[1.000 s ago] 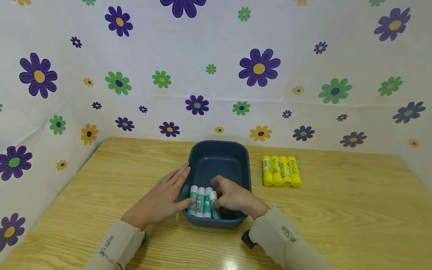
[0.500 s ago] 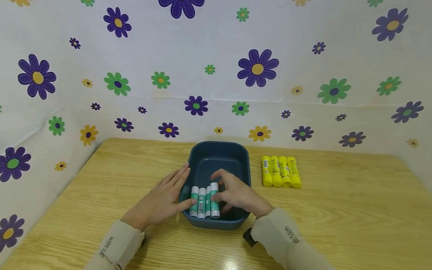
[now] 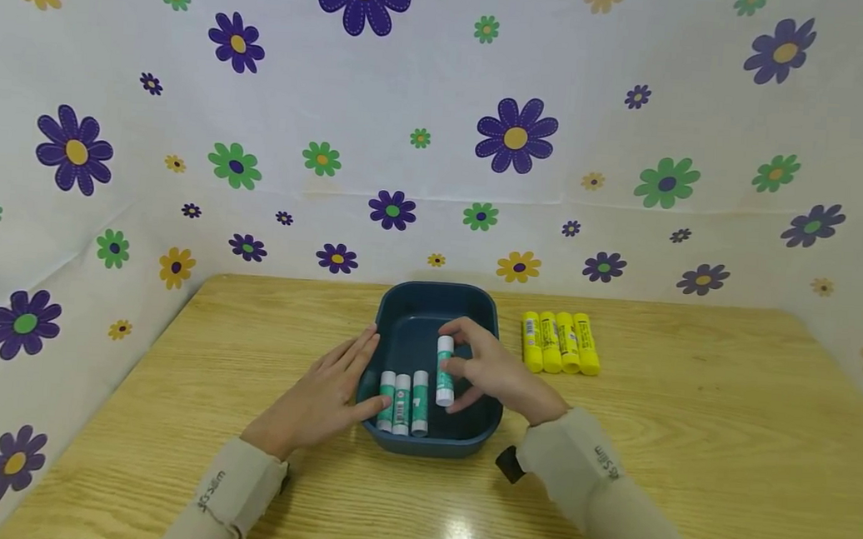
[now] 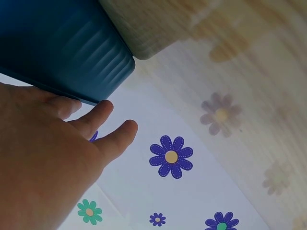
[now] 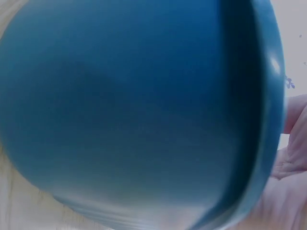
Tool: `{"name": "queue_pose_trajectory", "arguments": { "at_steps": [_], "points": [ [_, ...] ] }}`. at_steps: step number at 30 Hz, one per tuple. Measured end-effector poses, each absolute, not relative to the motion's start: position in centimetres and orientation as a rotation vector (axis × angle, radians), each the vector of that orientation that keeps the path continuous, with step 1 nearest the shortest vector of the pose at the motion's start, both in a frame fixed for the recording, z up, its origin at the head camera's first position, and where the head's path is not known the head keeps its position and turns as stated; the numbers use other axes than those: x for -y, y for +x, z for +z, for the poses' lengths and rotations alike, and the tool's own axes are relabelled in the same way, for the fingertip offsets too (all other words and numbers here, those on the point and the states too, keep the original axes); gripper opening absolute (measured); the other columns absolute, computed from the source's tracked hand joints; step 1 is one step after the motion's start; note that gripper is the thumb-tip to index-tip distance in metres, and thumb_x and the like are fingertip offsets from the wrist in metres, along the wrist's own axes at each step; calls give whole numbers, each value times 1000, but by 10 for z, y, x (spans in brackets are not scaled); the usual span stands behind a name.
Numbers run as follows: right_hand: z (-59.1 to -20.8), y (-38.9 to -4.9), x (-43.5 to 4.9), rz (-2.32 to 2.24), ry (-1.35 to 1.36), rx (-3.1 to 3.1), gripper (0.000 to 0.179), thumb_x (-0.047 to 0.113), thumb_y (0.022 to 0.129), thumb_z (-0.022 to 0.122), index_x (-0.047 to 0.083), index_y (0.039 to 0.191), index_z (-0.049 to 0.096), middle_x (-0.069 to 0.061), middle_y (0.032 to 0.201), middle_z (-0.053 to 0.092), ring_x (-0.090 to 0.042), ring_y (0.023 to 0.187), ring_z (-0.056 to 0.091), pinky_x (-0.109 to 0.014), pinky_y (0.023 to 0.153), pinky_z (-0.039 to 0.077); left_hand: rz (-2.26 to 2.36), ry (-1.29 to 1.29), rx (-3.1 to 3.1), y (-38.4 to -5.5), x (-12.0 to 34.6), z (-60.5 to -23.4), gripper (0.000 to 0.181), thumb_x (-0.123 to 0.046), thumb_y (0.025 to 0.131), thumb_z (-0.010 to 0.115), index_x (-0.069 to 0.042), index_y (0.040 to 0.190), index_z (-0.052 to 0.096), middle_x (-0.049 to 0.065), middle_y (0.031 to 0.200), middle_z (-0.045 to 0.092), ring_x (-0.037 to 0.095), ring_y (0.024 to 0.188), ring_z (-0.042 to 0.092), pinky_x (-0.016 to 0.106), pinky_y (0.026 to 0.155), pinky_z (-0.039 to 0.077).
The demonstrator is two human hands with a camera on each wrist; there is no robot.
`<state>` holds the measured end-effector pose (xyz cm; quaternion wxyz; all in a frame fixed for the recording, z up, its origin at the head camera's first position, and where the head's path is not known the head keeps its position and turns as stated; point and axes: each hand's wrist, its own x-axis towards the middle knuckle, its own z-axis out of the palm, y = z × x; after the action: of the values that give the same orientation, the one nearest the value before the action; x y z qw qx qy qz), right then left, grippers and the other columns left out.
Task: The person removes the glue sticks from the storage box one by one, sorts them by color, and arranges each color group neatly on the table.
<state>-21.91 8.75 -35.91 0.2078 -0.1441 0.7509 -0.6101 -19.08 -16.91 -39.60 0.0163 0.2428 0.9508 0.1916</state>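
A dark blue bin (image 3: 426, 447) stands on the table. My left hand (image 3: 320, 394) rests along its left rim, fingers straight and the thumb reaching over the edge. In the left wrist view the left hand's fingers (image 4: 112, 139) lie beside the bin's wall (image 4: 72, 48). With thumb and fingers my right hand (image 3: 499, 377) pinches a green-and-white glue stick (image 3: 443, 389), held nearly upright over the bin's right half. Three more such glue sticks (image 3: 402, 405) lie side by side at the bin's front left. The bin wall (image 5: 144, 105) blocks most of the right wrist view.
To the right of the bin, several yellow glue sticks (image 3: 550, 345) lie in a tidy row on the wooden table (image 3: 661, 419). A white cloth with printed flowers (image 3: 444, 95) hangs behind the table's far edge.
My right hand has lifted the rightmost green-and-white glue stick away from the others, up and to the right. The left hand has stayed on the bin's rim.
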Motion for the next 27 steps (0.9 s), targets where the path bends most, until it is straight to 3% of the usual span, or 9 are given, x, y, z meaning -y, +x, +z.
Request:
{"name": "queue_pose_trajectory", "arguments": {
  "at_steps": [10, 18, 27],
  "points": [
    [-358, -221, -94, -1774, -370, -2036, 45, -8, 103, 43, -3, 146, 32, -26, 142, 27, -40, 93, 61, -50, 62, 61, 596, 742, -2952, -192, 168, -396, 90, -53, 100, 54, 1, 161, 15, 12, 169, 9, 40, 153, 14, 61, 119, 16],
    [-355, -222, -99, -1789, -371, -2110, 46, -10, 99, 51, -5, 143, 37, -28, 141, 37, -37, 92, 61, -45, 60, 61, 589, 737, -2954, -192, 168, -396, 91, -56, 100, 52, 0, 161, 15, 12, 169, 9, 40, 153, 14, 62, 119, 17],
    [-352, -221, -108, -1801, -450, -2075, 67, -16, 90, 56, -1, 151, 31, -30, 128, 44, -32, 87, 61, -42, 69, 62, 591, 734, -2953, -191, 168, -396, 90, -53, 100, 54, 1, 161, 15, 12, 169, 9, 40, 152, 14, 62, 119, 16]
  ]
}}
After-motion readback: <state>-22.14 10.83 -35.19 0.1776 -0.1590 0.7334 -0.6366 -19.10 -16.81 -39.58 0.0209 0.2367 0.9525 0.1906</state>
